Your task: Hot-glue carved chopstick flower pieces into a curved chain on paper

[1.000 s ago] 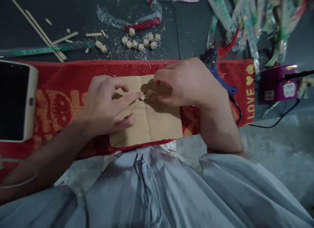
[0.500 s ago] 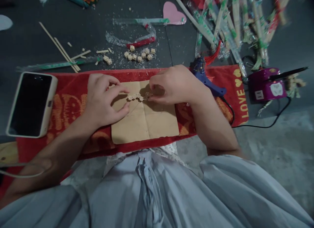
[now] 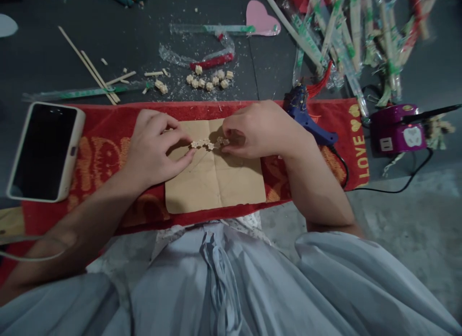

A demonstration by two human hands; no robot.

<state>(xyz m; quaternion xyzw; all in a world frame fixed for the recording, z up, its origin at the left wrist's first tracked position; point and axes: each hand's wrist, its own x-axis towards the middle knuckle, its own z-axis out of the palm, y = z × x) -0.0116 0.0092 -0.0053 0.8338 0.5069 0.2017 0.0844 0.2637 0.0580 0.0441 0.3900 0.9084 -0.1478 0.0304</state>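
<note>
At left of centre in the frame, the left hand [image 3: 155, 146] is arching thumb and fingers beside one end of a knobbly chain [image 3: 207, 143] of beige flower shapes. The chain is lying between the hands over creased brown paper [image 3: 238, 182] and a fuzzy red towel [image 3: 346, 143]. Right of centre, the right hand [image 3: 258, 131] is bending its fingertips around the other end. The view is not showing whether either is gripping.

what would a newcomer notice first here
Probably the red towel, spread along the near edge of the dark table. On it lies tan paper, where the left hand and right hand flank a row of small pale flowers. Farther back, a pink heart stands out.
</note>
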